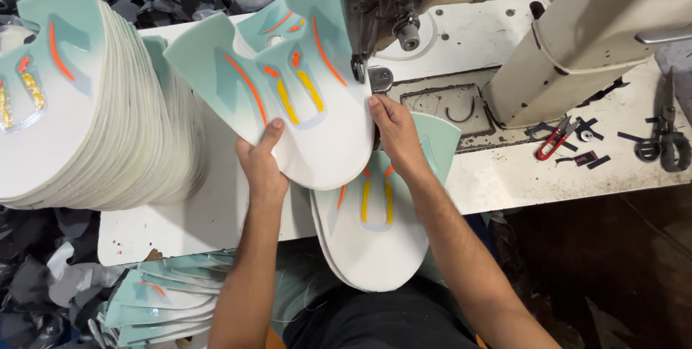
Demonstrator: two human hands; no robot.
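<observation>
Head view. A flat shoe-upper panel of white and mint-green foam-backed fabric with orange and yellow stripes (288,97) is held over the middle of the white desk (209,219), its right edge brought up to the presser foot and needle (358,68) of the beige industrial sewing machine (577,39). The left hand (261,169) is closed on the panel's lower edge, thumb on top and fingers hidden beneath. The right hand (393,129) lies nearly flat on the panel's right edge just beside the foot, fingers pressing down, not wrapped round anything.

A second panel of the same kind (371,241) lies under the first, overhanging the desk's near edge toward the lap. A tall fanned stack of like panels (108,126) is seen at the desk's left edge; more panels (166,302) lie below the near left corner. Red-handled thread snips (552,141) and dark scissors (663,140) rest toward the right edge, well apart from the hands.

Judged step: the panel is being positioned at the needle, with stitching apparently not begun; whether the edge is already under the foot cannot be told. The next move would call for the edge to be slid squarely under the foot, kept flat by the right hand, while the free end is steered by the left.
</observation>
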